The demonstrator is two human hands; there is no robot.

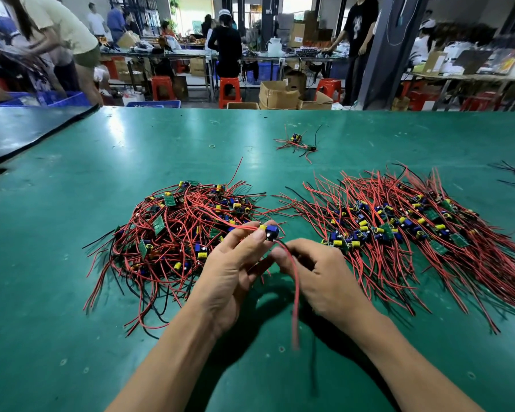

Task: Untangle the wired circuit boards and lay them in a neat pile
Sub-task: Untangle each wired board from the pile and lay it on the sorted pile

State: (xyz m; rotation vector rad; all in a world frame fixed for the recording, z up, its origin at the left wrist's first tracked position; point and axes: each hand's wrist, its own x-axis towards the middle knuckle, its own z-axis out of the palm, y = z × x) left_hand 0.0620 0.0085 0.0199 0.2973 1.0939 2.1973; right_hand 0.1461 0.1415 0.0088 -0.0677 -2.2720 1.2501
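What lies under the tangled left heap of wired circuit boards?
Green table mat shows around the tangled heap of red-wired boards; wires hide whatever lies beneath its middle.

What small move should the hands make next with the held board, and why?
Probably draw the board away from the tangled heap: the left hand pinches it, the right hand holds its hanging wire, but one red wire runs back into that heap.

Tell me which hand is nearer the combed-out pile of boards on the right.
Right. The right hand sits at that pile's near-left edge; the left hand is farther left, beside the tangled heap, pinching a board.
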